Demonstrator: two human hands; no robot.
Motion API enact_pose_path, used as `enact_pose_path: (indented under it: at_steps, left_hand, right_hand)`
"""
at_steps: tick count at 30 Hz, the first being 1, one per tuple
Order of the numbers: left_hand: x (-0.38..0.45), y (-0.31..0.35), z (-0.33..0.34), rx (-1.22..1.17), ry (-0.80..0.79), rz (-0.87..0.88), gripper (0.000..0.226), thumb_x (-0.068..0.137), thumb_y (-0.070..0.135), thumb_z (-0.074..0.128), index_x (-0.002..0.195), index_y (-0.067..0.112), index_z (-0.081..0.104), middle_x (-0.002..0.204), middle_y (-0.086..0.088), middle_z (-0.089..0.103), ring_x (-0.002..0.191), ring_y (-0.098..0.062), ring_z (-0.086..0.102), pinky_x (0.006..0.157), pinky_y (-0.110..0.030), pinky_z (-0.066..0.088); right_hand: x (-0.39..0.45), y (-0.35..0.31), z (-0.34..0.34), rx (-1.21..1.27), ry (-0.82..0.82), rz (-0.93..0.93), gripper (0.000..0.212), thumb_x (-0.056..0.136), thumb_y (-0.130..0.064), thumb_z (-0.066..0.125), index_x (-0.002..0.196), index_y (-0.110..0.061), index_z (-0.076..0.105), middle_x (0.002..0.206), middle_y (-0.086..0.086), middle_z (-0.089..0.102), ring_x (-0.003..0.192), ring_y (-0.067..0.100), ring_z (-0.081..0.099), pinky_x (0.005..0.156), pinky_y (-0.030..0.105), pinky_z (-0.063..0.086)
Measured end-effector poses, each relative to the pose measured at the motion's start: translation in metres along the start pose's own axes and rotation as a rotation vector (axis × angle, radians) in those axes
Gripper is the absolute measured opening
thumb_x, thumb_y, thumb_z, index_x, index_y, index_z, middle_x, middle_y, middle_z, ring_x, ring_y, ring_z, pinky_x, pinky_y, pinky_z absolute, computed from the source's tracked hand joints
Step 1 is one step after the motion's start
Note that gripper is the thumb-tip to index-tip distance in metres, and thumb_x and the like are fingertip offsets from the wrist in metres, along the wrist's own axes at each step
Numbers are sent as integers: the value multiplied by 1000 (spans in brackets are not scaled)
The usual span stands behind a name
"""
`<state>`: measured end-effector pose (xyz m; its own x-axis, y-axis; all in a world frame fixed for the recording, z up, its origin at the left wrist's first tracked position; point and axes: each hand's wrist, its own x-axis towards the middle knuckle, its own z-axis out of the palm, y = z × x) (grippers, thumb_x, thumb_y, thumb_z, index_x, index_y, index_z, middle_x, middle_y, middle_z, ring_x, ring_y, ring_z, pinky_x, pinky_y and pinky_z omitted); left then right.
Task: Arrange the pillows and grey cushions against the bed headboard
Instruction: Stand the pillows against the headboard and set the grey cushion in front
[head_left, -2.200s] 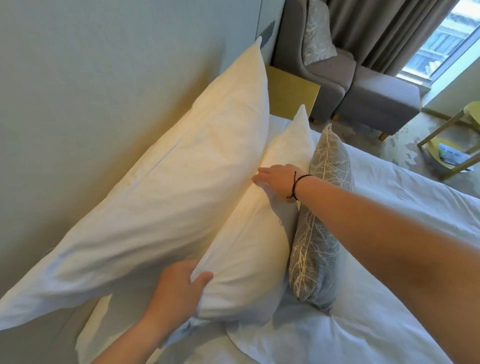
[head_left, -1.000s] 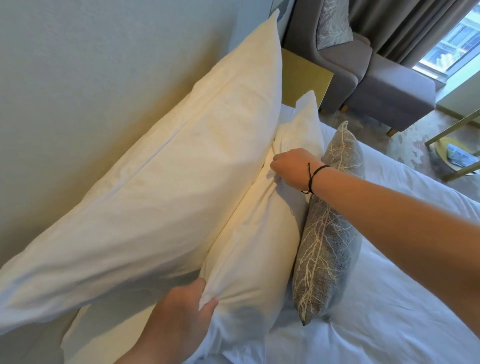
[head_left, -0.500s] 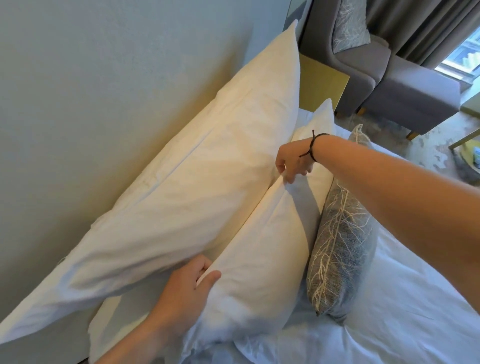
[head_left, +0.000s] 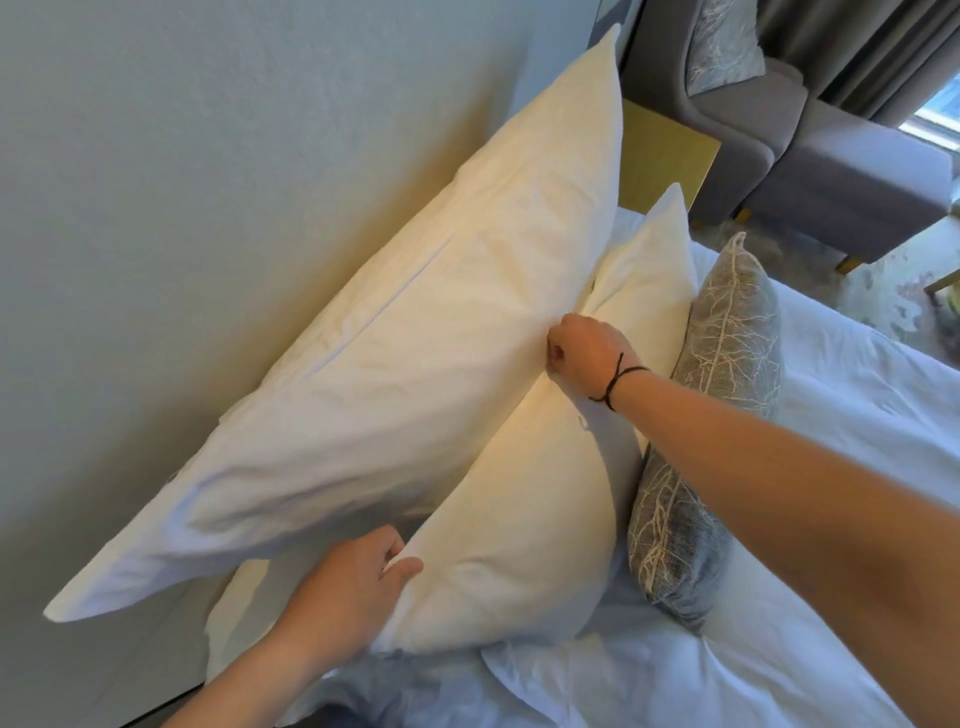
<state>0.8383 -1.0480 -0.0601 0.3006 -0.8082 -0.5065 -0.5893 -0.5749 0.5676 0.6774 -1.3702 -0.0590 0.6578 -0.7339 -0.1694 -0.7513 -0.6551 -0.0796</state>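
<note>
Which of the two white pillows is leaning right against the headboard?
The larger back pillow leans on the headboard. The smaller front pillow, which both hands touch, stands between it and the grey cushion.

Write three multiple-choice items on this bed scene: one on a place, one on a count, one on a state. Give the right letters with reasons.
1. Where does the grey cushion stand?
A. behind both pillows
B. in front of the smaller white pillow
C. on the floor

2. How many white pillows are propped by the headboard?
A. one
B. two
C. four

3. What is the right hand doing?
A. lying flat and open on the sheet
B. pinching fabric where the pillows meet
C. holding the cushion

Answers: 1 B, it leans on that pillow's front face. 2 B, the large pillow and the smaller one. 3 B, its fingers are curled at the seam between the pillows, while the left hand grips the smaller pillow's lower edge.
</note>
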Motion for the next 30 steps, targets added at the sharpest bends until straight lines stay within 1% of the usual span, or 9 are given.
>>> enact_pose_path:
  at_steps: [4,7,9,12,17,20,22,26,30]
  left_hand:
    - [2,12,1,356,-19,15,32,88,53,50,74,24,46,68,0,59,70,-17,57,57,-34,39]
    - [10,41,-3,418,10,156,25,88,51,45,76,29,39,74,7,54,75,-18,56,59,-35,43]
    - [26,73,-4,387,10,288,17,93,46,42,84,32,43,82,9,54,79,-17,58,69,-37,49]
    - [71,133,-4,275,1,418,20,99,38,42,109,28,55,106,3,63,94,-18,61,82,-37,51]
    - [184,249,-4,48,-103,364,38,97,19,47,133,11,52,137,-10,55,125,-25,51,100,-32,42]
    - [247,296,4,33,-117,297,31,95,8,47,126,7,51,138,-18,52,125,-31,50,91,-26,40]
    - [285,315,15,64,-130,287,37,94,6,47,130,2,45,132,-20,53,122,-34,52,86,-26,39]
    - [341,341,29,-58,-110,228,52,88,6,45,139,6,37,129,-18,51,119,-34,51,101,-42,45]
    - [373,361,20,-191,9,246,57,87,7,55,143,12,40,138,-13,48,126,-29,50,107,-37,42]
  right_hand:
    - [-18,11,7,13,162,193,28,83,-37,65,101,-16,62,109,5,55,86,26,58,76,38,49]
    - [-27,27,-2,146,109,388,52,80,-56,62,116,-18,57,117,5,54,99,25,57,84,41,49]
    - [-37,37,-4,285,-14,444,64,83,-58,58,132,-18,47,133,6,49,113,27,54,94,44,48]
    - [-54,37,-1,424,-54,473,66,86,-55,55,137,-16,41,137,8,47,121,28,49,99,47,46]
    - [-78,-3,24,686,11,610,78,83,-42,59,149,-27,22,154,6,25,138,27,35,105,43,42]
    - [-85,-13,32,762,38,632,84,84,-50,60,151,-28,16,162,5,8,147,23,17,114,40,30]
    - [-87,-9,29,794,66,641,82,85,-49,61,151,-27,17,162,4,10,147,20,18,112,35,28]
    - [-96,-8,26,750,68,582,73,85,-48,61,147,-30,26,156,3,21,139,22,34,107,35,36]
    - [-105,-14,32,688,26,527,70,88,-47,58,147,-36,22,160,5,12,145,20,21,114,35,29]
